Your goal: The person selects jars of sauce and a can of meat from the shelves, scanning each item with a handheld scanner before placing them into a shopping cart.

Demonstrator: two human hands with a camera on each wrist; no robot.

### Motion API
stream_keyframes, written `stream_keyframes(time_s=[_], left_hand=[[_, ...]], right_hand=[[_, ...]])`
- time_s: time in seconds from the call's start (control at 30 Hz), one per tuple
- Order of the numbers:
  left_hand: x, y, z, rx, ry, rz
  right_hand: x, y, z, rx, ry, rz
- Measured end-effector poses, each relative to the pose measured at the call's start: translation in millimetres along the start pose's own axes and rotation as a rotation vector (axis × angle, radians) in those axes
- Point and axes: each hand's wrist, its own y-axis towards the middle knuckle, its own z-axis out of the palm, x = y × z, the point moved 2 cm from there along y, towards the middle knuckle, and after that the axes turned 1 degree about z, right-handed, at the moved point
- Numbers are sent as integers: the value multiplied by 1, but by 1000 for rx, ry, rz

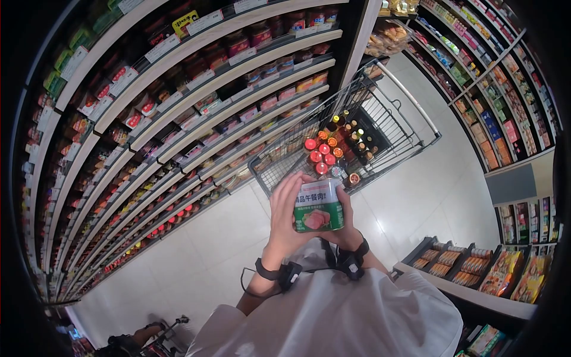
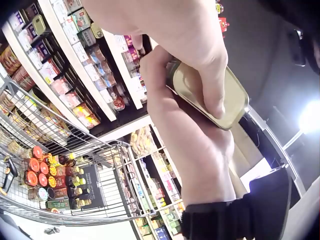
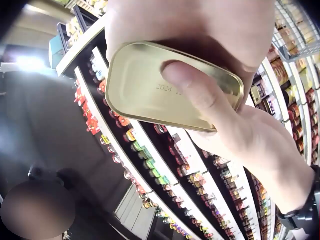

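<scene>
A green and white tin of luncheon meat (image 1: pixel 318 206) is held in front of the chest in the head view, label facing up. My left hand (image 1: pixel 284 217) grips its left side, and my right hand (image 1: pixel 347 226) curls round its right side. The left wrist view shows the tin's gold end (image 2: pixel 231 95) with my left hand (image 2: pixel 175 30) above it and my right hand (image 2: pixel 192 150) below. In the right wrist view, my left thumb lies across the gold base (image 3: pixel 135 82), which bears a stamped date; my right hand (image 3: pixel 190 20) covers the far edge.
A shopping cart (image 1: pixel 404 98) just ahead holds several red-lidded jars (image 1: pixel 322 168) and dark bottles. Long shelves (image 1: pixel 196 89) of packets curve along the left. More shelving (image 1: pixel 505 113) stands at the right, with a snack display (image 1: pixel 464 268) at the lower right.
</scene>
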Motion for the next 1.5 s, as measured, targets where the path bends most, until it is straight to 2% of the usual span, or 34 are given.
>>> stream_keyframes(time_s=[0.1, 0.2, 0.3, 0.4, 0.8, 0.9, 1.0, 1.1, 1.13, 1.2, 1.27, 1.37, 1.5], left_hand=[[18, -5, 8, 56, -187, -66], [24, -8, 8, 104, -179, -145], [26, -5, 7, 131, -192, -124], [29, -4, 7, 149, -238, -182], [38, -2, 6, 170, -315, -189], [54, -12, 8, 171, -480, -370], [52, -15, 2, -21, -411, -252], [42, -11, -9, -162, -414, -124], [36, -6, -12, -192, -370, -33], [38, -4, -11, -85, -371, 20], [40, -6, -8, 44, -376, 71], [34, -9, 0, 36, -363, 24], [28, -10, 6, 3, -469, -65]], right_hand=[[-1, -1, -6, -33, -15, -46], [-3, 1, -10, -32, -31, -62], [-4, 2, -14, 4, -137, -97], [-7, 5, -18, 8, -137, -124], [-4, 9, -18, -31, -263, -145], [0, 8, -16, 7, -245, -103], [8, 7, 1, -5, -113, -36], [23, 12, -11, -151, -316, -132], [25, 13, -14, -199, -383, -161], [21, 11, -12, -273, -575, -87], [7, 12, -7, -313, -651, -267], [1, 11, -19, -267, -422, -163], [5, 7, -21, -303, -463, -187]])
